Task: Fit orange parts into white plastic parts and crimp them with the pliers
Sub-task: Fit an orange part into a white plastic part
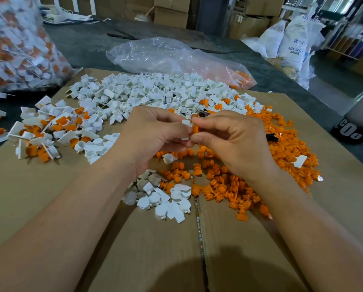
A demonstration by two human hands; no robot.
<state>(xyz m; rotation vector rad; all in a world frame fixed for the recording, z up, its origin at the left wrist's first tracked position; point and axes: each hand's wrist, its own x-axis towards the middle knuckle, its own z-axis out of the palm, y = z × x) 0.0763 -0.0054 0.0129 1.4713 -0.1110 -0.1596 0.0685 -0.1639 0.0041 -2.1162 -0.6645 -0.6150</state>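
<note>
My left hand (153, 135) pinches a small white plastic part (186, 123) above the cardboard. Against it, my right hand (233, 140) pinches an orange part (195, 130); the two pieces touch between my fingertips. Behind the hands lies a big heap of white parts (155, 91). Loose orange parts (281, 144) spread to the right and in front. Black pieces that may be the pliers' handles (272, 137) poke out behind my right hand; the rest of the tool is hidden.
Fitted white-and-orange pieces (41, 131) pile up at the left. A full clear bag of them (14, 47) stands far left, a nearly empty bag (165, 53) at the back. Everything lies on flattened cardboard (50, 207). Boxes and sacks (292, 39) stand beyond.
</note>
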